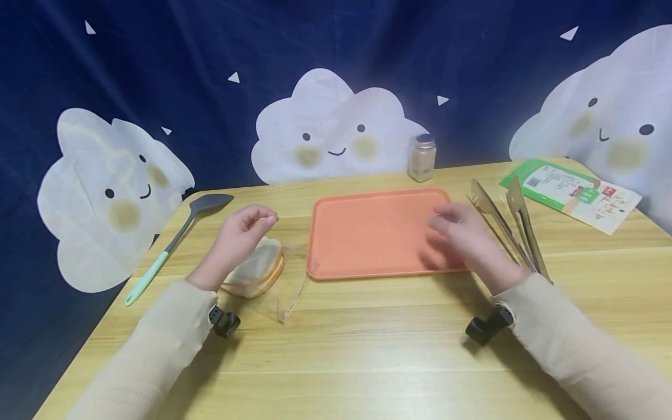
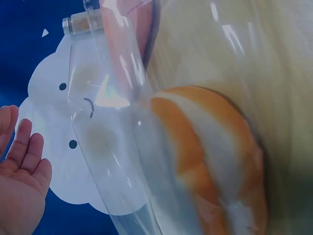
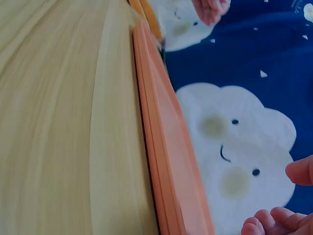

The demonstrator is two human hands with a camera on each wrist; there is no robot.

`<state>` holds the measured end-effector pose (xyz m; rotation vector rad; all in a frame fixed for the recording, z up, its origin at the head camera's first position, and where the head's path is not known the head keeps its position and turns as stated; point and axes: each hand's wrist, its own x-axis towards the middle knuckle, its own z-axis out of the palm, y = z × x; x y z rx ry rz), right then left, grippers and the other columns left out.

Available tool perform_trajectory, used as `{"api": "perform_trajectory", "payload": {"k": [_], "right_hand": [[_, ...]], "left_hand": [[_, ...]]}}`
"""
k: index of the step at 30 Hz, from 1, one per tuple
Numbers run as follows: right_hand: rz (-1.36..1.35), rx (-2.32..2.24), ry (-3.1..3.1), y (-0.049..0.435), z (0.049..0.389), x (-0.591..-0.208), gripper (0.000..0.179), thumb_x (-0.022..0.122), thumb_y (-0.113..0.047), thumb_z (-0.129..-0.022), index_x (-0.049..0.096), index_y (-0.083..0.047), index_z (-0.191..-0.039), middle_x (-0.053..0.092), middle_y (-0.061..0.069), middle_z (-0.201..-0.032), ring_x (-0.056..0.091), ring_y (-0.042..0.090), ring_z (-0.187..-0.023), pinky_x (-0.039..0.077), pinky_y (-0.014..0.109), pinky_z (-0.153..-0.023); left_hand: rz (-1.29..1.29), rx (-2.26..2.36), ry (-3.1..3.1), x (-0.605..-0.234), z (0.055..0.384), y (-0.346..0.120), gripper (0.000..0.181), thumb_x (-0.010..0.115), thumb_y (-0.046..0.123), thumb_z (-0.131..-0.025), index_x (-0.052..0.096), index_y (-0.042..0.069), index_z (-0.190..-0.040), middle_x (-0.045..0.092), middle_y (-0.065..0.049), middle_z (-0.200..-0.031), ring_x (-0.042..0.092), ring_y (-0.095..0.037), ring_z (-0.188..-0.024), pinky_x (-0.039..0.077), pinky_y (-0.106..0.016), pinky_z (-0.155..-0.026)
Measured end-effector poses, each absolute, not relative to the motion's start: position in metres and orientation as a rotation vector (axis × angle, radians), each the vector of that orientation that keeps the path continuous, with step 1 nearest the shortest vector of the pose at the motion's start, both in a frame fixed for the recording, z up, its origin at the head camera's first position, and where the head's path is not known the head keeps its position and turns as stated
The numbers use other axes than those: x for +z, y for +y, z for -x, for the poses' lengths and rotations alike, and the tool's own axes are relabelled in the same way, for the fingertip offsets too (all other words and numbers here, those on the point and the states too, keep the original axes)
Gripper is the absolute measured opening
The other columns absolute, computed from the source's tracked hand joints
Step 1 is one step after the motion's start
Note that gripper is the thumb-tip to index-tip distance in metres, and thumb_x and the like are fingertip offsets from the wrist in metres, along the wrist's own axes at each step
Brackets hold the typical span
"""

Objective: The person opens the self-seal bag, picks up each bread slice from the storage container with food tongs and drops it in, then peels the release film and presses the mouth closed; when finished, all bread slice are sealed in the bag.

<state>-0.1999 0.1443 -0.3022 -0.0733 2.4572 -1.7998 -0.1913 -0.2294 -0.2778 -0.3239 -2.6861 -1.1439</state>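
Two slices of bread (image 1: 259,265) lie stacked on the table in a clear plastic bag (image 1: 287,306), its film showing large in the left wrist view. My left hand (image 1: 242,233) hovers just beyond the bread, fingers loosely bent and holding nothing. An orange tray (image 1: 367,233) lies flat in the middle. Over its right side hangs my right hand (image 1: 462,233), thumb and fingers apart with nothing between them. Close by the right hand, metal tongs (image 1: 511,227) lie spread on the table.
At the far left is a spatula (image 1: 178,236) with a mint handle. A capped glass jar (image 1: 422,157) stands behind the tray. The green and white packet (image 1: 572,192) lies at the back right, and a blue cloud-patterned curtain (image 1: 336,35) hangs behind the table.
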Motion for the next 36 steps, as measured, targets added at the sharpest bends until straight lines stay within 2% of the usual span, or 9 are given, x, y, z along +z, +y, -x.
{"api": "perform_trajectory", "payload": {"k": [3,6,10,15,20,24,29,32,36], "right_hand": [[0.084,-1.835,2.385,0.13,0.201,-0.304,0.052,0.05,-0.011,-0.092,0.032,0.009,-0.136,0.038,0.028,-0.138,0.048,0.044,-0.117,0.037,0.045,-0.102],[0.082,-1.859,2.334,0.117,0.202,-0.307,0.049,0.05,-0.01,-0.091,0.035,0.009,-0.135,0.04,0.026,-0.137,0.05,0.043,-0.115,0.042,0.043,-0.098],[0.046,-1.901,2.211,0.099,0.203,-0.313,0.047,0.05,-0.008,-0.091,0.037,0.008,-0.133,0.042,0.024,-0.136,0.051,0.041,-0.115,0.05,0.04,-0.086],[0.029,-1.921,2.088,0.079,0.204,-0.318,0.043,0.051,-0.007,-0.091,0.04,0.008,-0.13,0.044,0.023,-0.133,0.05,0.038,-0.117,0.053,0.038,-0.081],[0.033,-1.926,2.018,0.06,0.205,-0.325,0.039,0.051,-0.005,-0.091,0.044,0.008,-0.127,0.049,0.022,-0.124,0.053,0.031,-0.107,0.053,0.036,-0.08],[0.076,-1.886,2.062,0.046,0.206,-0.331,0.036,0.054,-0.004,-0.089,0.049,0.006,-0.123,0.056,0.018,-0.112,0.056,0.021,-0.091,0.054,0.026,-0.071],[0.132,-1.903,2.0,0.026,0.207,-0.338,0.034,0.053,-0.002,-0.087,0.051,0.007,-0.12,0.057,0.01,-0.091,0.052,0.011,-0.066,0.045,0.018,-0.054],[0.169,-1.928,1.928,0.017,0.207,-0.339,0.035,0.053,0.0,-0.087,0.05,0.009,-0.12,0.054,0.007,-0.082,0.049,0.01,-0.06,0.044,0.019,-0.053],[0.196,-1.922,1.903,0.009,0.207,-0.34,0.033,0.054,0.0,-0.086,0.051,0.009,-0.117,0.055,0.006,-0.079,0.05,0.01,-0.063,0.047,0.02,-0.058]], "left_hand": [[0.336,-1.147,-2.709,-0.276,0.196,-0.226,0.024,0.054,0.022,-0.095,0.063,0.002,-0.104,0.063,-0.014,-0.107,0.055,-0.023,-0.095,0.043,-0.038,-0.085],[0.357,-1.146,-2.745,-0.273,0.201,-0.221,0.022,0.053,0.021,-0.095,0.063,0.002,-0.103,0.063,-0.014,-0.109,0.054,-0.024,-0.104,0.041,-0.043,-0.094],[0.409,-1.053,-2.81,-0.271,0.209,-0.214,0.021,0.053,0.02,-0.095,0.063,0.003,-0.101,0.063,-0.013,-0.109,0.053,-0.026,-0.111,0.036,-0.047,-0.101],[0.498,-0.942,-2.9,-0.272,0.223,-0.208,0.016,0.055,0.015,-0.093,0.064,0.004,-0.1,0.064,-0.011,-0.107,0.055,-0.026,-0.105,0.041,-0.045,-0.094],[0.59,-0.939,-2.971,-0.277,0.236,-0.199,0.016,0.056,0.012,-0.092,0.066,0.002,-0.1,0.066,-0.012,-0.101,0.058,-0.024,-0.094,0.046,-0.041,-0.085],[0.64,-0.925,-3.008,-0.284,0.247,-0.193,0.016,0.058,0.011,-0.091,0.066,0.0,-0.1,0.068,-0.011,-0.099,0.059,-0.022,-0.092,0.048,-0.038,-0.084],[0.655,-0.817,-3.087,-0.292,0.258,-0.19,0.01,0.062,0.007,-0.087,0.068,0.0,-0.091,0.069,-0.009,-0.09,0.059,-0.021,-0.086,0.047,-0.037,-0.083],[0.647,-0.805,-3.157,-0.296,0.262,-0.189,0.006,0.066,0.006,-0.084,0.069,0.001,-0.085,0.069,-0.006,-0.083,0.058,-0.019,-0.083,0.047,-0.035,-0.081],[0.636,-0.845,-3.233,-0.3,0.261,-0.188,0.005,0.071,0.007,-0.08,0.069,0.003,-0.078,0.067,-0.003,-0.074,0.056,-0.015,-0.076,0.046,-0.03,-0.076]]}}
